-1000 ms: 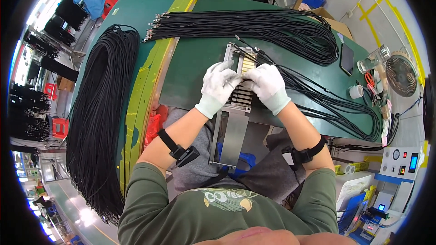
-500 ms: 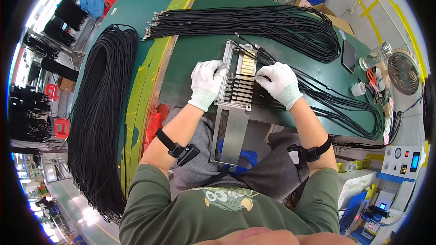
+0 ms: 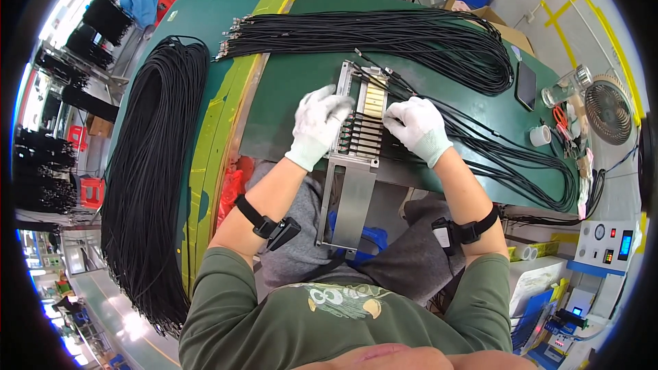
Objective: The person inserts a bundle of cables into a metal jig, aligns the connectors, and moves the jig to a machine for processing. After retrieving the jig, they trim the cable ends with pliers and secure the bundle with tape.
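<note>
Silver metal gives the long holder (image 3: pixel 356 160) its shine as it lies between the two white-gloved hands, its long axis running near to far, from above the person's lap out over the green table (image 3: pixel 274 113). Short lengths of black cable (image 3: pixel 363 138) sit side by side across its slots in the nearer part, pointing left to right, while the pale brass-coloured strip (image 3: pixel 374 99) shows in the part beyond. The left hand (image 3: pixel 321 125) is the nearer one: its bent fingers overlap the holder's left rail — whether they grip anything there is hidden. The right hand (image 3: pixel 418 127) is just beside the right edge, thumb and fingers drawn narrow; I cannot tell if a cable is between them, or if they touch the holder. Loose black cables (image 3: pixel 490 133) spread across the table to the right — beyond that hand.
</note>
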{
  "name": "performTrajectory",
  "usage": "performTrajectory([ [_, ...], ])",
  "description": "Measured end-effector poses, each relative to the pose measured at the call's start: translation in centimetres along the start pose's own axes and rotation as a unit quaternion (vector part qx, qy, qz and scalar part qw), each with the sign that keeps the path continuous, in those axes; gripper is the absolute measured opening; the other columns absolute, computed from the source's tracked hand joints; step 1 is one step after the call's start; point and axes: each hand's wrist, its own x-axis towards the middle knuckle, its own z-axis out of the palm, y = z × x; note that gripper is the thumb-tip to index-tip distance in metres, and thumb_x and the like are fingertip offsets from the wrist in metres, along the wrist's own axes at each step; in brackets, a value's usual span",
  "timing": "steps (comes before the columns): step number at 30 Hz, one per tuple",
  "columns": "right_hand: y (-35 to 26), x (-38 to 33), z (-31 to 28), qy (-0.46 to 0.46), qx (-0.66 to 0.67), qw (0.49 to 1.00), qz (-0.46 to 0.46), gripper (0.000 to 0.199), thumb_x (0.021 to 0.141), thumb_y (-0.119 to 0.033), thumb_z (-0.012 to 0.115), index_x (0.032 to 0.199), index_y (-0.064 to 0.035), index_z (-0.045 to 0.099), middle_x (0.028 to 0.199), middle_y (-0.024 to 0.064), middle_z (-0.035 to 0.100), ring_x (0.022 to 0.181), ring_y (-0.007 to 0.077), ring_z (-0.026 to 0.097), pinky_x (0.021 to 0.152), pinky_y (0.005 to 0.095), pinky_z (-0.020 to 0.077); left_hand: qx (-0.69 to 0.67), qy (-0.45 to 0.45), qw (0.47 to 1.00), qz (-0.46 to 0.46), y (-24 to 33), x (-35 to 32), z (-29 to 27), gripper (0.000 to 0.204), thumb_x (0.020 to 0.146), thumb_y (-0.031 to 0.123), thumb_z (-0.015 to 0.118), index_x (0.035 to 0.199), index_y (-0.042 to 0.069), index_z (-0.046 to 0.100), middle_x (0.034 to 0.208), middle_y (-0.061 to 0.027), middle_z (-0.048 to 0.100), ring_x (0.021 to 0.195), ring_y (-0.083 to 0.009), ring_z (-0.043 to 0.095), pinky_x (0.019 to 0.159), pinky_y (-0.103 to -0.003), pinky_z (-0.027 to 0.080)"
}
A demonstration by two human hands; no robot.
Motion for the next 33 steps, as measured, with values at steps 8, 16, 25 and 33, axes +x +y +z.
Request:
performTrajectory([
  [8, 1.1, 1.0, -0.1, 0.15, -0.06, 0.987, 0.024, 0.014, 0.08, -0.028, 0.069, 0.084, -0.015, 0.07, 0.082, 0.0047, 0.065, 0.085, 0.0276, 0.059, 0.075, 0.0402, 0.0463, 0.214, -0.109, 0.964, 0.115, 3.4, -0.4, 0.5, 0.04, 0.08, 0.05, 0.067, 0.115, 0.032, 0.07, 0.139, -0.0193, 0.048, 0.133, -0.0352, 0.04, 0.112, -0.056, 0.025],
  [16, 3.0, 2.0, 0.2, 0.16, -0.115, 0.979, 0.053, 0.012, 0.077, -0.024, 0.072, 0.083, -0.0143, 0.07, 0.084, 0.0056, 0.065, 0.086, 0.0292, 0.058, 0.077, 0.04, 0.0465, 0.145, -0.071, 0.979, 0.123, 1.6, -0.4, 0.8, 0.035, 0.081, 0.045, 0.067, 0.109, 0.024, 0.071, 0.127, -0.0161, 0.058, 0.125, -0.0348, 0.047, 0.109, -0.054, 0.031],
  [25, 1.4, 1.1, -1.6, 0.131, 0.014, 0.988, -0.079, 0.011, 0.076, -0.022, 0.072, 0.08, -0.0117, 0.07, 0.082, 0.0065, 0.065, 0.084, 0.0298, 0.058, 0.076, 0.0391, 0.0461, -0.126, 0.08, 0.988, -0.028, -0.1, 0.1, 0.1, 0.015, 0.083, 0.023, 0.072, 0.088, 0.009, 0.068, 0.113, -0.0129, 0.066, 0.112, -0.0337, 0.056, 0.095, -0.042, 0.045],
  [33, -3.0, 0.8, -1.9, 0.064, 0.167, 0.982, -0.067, 0.017, 0.076, -0.025, 0.073, 0.087, -0.0113, 0.072, 0.078, 0.0097, 0.065, 0.083, 0.0321, 0.06, 0.075, 0.0419, 0.0468, -0.114, 0.021, 0.986, 0.119, 3.1, 0.2, -2.9, 0.015, 0.082, 0.014, 0.073, 0.092, 0.005, 0.067, 0.117, -0.0114, 0.065, 0.114, -0.0313, 0.055, 0.096, -0.041, 0.046],
])
